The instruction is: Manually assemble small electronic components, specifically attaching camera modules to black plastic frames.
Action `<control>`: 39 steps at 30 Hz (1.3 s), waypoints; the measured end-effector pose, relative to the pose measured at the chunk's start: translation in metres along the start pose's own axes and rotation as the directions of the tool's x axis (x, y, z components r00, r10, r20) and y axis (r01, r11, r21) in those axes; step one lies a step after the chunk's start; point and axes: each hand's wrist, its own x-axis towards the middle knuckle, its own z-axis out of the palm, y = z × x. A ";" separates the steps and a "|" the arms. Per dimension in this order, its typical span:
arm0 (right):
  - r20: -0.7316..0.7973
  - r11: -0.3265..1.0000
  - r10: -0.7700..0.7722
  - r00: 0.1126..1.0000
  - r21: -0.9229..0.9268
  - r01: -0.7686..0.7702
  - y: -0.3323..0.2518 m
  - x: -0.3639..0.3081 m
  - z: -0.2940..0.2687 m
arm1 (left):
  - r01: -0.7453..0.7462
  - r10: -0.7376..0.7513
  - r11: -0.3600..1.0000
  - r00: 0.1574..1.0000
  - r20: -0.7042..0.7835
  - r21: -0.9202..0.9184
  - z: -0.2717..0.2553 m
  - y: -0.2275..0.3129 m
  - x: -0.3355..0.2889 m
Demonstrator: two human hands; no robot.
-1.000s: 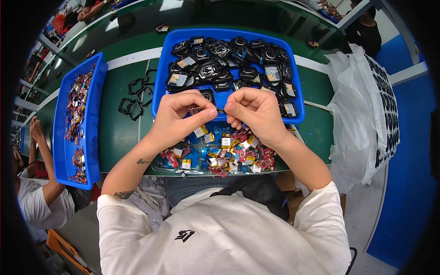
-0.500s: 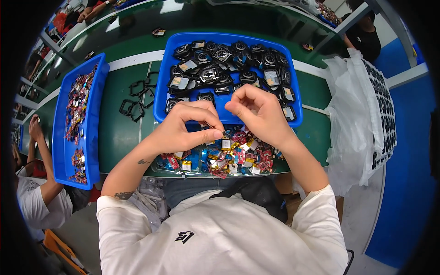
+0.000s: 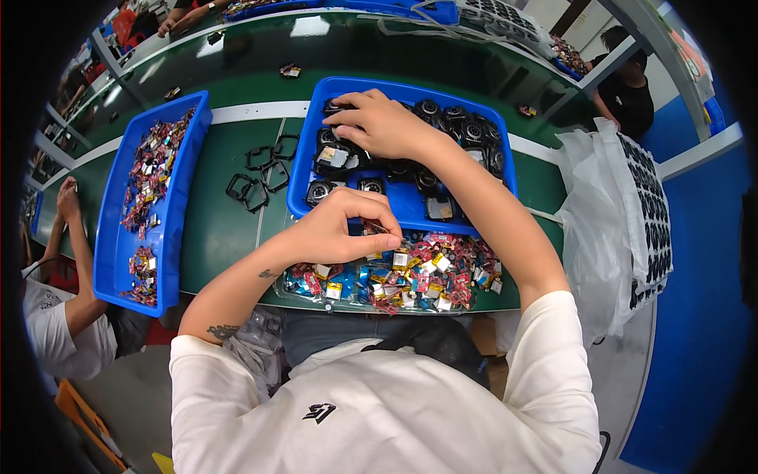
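Note:
My left hand [image 3: 347,227] has thumb and forefinger pinched together just above a heap of small parts. What lies between its fingertips is small and mostly hidden. That heap holds red circuit boards with silver-and-yellow battery cells [image 3: 442,262], on a clear plastic sheet at the table's near edge. Over the heap stands a blue tray [image 3: 509,170] of black watch cases [image 3: 472,130], some with round backs up, some showing pale square insides. My right hand [image 3: 383,125] reaches into the tray's left part, fingers apart, their tips at the cases there.
Left of the tray lie several empty black frames [image 3: 259,175]. A long blue bin [image 3: 170,229] of red boards stands farther left. White plastic wrapping and a stack of sheets with black parts [image 3: 649,197] are at the right. Other people sit around the green line [image 3: 237,67].
My right hand has moved away from my left and up into the tray of watch cases. The left hand keeps its pinch over the heap. The whole view has shifted slightly.

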 end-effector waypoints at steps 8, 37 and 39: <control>0.127 0.994 0.072 0.989 0.072 -0.081 -0.026 -0.054 -0.035 | 0.038 -0.037 0.999 0.998 -0.045 0.019 -0.001 -0.003 -0.002; 0.089 0.228 0.690 0.718 0.915 -0.332 -0.104 -0.117 -0.025 | 0.135 -0.160 0.987 0.880 -0.447 -0.086 0.017 -0.002 -0.003; 0.105 0.227 0.691 0.715 0.908 -0.353 -0.105 -0.116 -0.027 | 0.153 -0.178 0.984 0.879 -0.443 -0.092 0.017 -0.002 -0.004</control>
